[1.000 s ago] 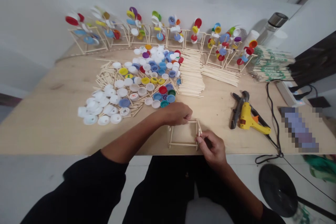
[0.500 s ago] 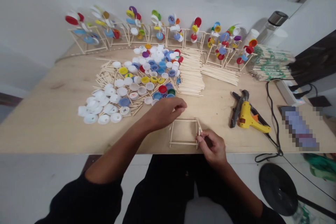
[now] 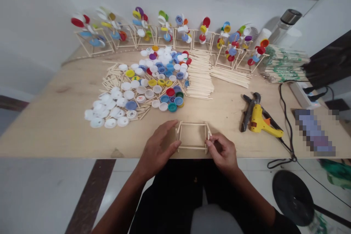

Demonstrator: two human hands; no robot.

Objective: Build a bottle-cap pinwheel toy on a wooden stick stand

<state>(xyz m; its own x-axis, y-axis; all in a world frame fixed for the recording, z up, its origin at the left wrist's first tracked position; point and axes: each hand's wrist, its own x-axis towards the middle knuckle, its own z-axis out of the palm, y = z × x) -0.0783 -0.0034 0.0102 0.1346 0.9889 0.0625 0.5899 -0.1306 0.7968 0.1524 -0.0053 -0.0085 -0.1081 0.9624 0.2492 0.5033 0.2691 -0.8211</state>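
A small rectangular frame of wooden sticks (image 3: 193, 148) stands at the table's front edge, with short sticks rising at both ends. Thumb and fingers of my right hand (image 3: 224, 150) pinch its right end. On the opposite side, my left hand (image 3: 156, 148) is open, thumb and forefinger spread around the left end. The thumb tip appears to touch the lower left corner. Beyond the hands lies a pile of bottle caps (image 3: 141, 90), mostly white and blue, mixed with short sticks (image 3: 112, 76).
Long sticks (image 3: 199, 76) lie stacked mid-table. A yellow glue gun (image 3: 259, 120), a phone (image 3: 315, 131) and a power strip (image 3: 303, 94) are at right. Stick stands with colored caps (image 3: 141, 23) line the wall. Bagged sticks (image 3: 285, 64) sit near a bottle (image 3: 285, 25).
My left hand has come back from over the cap pile to the frame's left end, uncovering more caps. My right hand keeps its hold on the right end.
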